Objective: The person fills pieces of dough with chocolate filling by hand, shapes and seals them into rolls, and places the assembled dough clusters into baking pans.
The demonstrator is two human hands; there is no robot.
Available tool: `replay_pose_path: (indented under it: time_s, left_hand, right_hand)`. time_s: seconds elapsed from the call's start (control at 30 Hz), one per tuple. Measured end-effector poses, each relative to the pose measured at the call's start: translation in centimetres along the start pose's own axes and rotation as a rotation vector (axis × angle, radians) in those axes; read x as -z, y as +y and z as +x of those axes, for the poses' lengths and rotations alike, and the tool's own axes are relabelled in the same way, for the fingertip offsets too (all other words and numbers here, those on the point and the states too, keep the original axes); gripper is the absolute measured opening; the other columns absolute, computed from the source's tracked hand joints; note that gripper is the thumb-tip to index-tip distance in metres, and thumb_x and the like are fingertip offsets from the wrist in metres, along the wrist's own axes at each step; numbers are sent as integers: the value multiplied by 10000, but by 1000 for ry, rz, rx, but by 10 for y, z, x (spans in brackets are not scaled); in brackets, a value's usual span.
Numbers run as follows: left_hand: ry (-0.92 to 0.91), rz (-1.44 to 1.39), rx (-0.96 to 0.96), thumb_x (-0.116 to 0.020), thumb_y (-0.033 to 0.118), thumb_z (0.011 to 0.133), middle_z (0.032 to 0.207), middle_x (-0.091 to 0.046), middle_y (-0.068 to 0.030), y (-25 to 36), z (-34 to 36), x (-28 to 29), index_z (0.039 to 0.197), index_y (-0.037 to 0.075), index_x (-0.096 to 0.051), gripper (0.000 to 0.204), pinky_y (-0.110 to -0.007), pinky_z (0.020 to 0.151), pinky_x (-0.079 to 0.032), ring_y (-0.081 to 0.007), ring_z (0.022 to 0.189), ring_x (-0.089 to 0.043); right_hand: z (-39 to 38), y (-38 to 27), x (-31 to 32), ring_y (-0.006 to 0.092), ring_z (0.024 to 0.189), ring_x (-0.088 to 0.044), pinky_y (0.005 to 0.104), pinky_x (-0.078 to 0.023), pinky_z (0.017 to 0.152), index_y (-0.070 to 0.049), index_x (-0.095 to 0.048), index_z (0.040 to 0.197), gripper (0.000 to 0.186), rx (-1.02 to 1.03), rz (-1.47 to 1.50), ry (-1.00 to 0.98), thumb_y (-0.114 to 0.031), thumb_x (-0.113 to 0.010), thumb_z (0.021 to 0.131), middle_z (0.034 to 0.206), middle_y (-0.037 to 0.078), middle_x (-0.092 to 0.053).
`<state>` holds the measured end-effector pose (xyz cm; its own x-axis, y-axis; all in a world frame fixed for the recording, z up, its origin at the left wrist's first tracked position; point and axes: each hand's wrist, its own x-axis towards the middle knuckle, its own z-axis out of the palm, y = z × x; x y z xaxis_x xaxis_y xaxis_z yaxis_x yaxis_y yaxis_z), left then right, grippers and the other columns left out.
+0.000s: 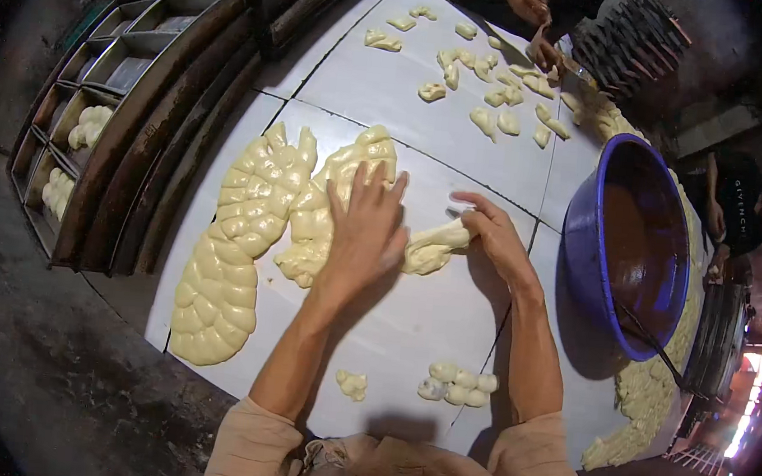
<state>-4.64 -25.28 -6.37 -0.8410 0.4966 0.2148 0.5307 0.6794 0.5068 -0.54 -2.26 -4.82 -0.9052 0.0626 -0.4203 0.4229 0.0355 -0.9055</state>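
A stretched strip of pale yellow, glossy dough (429, 253) lies near the middle of the white tiled bench (419, 323); take it as the centre of the clock. At its 3 o'clock end, the bare right hand (500, 241) pinches the tip between thumb and fingers. At 10 o'clock, the bare left hand (367, 214) lies palm down with fingers spread over a broad, uneven slab of pale yellow dough (309, 227). The left thumb is blurred, so whether it touches the strip is hard to say.

Further out at 9 o'clock, a long, rounded slab of dough creased into many lobes (218, 287) rests beside the broad slab. At 6 o'clock sits a cluster of small, pale dough balls (468, 386), and at 7 a small knobbly dough lump (352, 385). Toward 12 and 1, loose, irregular dough pieces (508, 97) are scattered, with a co-worker's hands (528, 2) beyond them.

A deep blue round basin (582, 247) with a brown inside stands at 3 o'clock, a thin dark rod (649, 332) leaning over its rim. At 10 o'clock, dark divided metal tins (124, 166) hold dough in two compartments.
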Motion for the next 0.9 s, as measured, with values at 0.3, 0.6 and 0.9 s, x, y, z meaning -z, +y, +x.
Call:
replay_pose_path:
  time_s: [0.3, 0.6, 0.9]
  left_hand:
    - [-110, -517, 152, -658, 280, 900, 764, -699, -183, 25, 10, 0, 954, 38, -733, 259, -465, 843, -467, -358, 746, -671]
    - [-174, -708, 217, -690, 206, 805, 877, -738, -188, 5, 9, -7, 1341, 13, -543, 589, -412, 764, -557, -345, 794, -724]
    - [-156, -712, 227, -714, 166, 764, 835, -711, -205, 21, 12, 2, 1446, -59, -396, 785, -418, 774, -538, -377, 813, -702]
  right_hand:
    - [10, -18, 7, 312, 856, -652, 401, -504, 771, 0, -673, 1066, 410, 364, -983, -172, -295, -709, 784, 935, 164, -699]
    - [4, -43, -14, 82, 761, -569, 247, -465, 678, -47, -633, 1132, 336, 5, -201, -253, -234, -656, 854, 871, -3, -629]
    - [3, -39, -17, 157, 744, -627, 330, -498, 680, -27, -671, 998, 240, 209, -608, -138, -197, -728, 839, 787, 69, -678]
